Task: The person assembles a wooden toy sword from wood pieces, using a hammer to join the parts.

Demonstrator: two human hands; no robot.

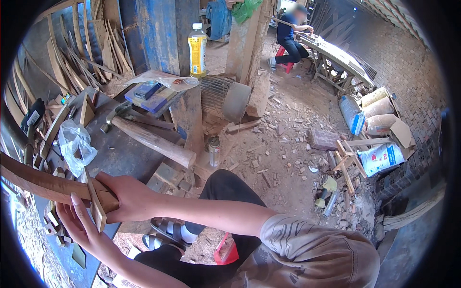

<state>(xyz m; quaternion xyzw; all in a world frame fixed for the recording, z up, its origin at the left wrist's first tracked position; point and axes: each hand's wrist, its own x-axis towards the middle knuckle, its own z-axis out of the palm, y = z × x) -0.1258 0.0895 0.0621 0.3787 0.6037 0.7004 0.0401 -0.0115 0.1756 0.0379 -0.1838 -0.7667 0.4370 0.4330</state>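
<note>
My right hand point(126, 196) is wrapped around the end of a long curved wooden piece point(43, 183) that runs off to the left edge. A thin short wooden slat point(94, 201) stands across that piece just beside my right hand. My left hand point(81, 225) lies below it, palm up with fingers stretched, holding the slat's lower end against the curved piece. Both hands hover over the dark workbench point(120, 156) at the lower left.
On the bench lie a hammer with a thick wooden handle point(153, 140), a crumpled plastic bag point(76, 145) and a blue box point(151, 96). A yellow bottle point(197, 50) stands behind. Wood scraps litter the floor; sacks point(382, 158) sit right. Another person point(290, 38) sits far back.
</note>
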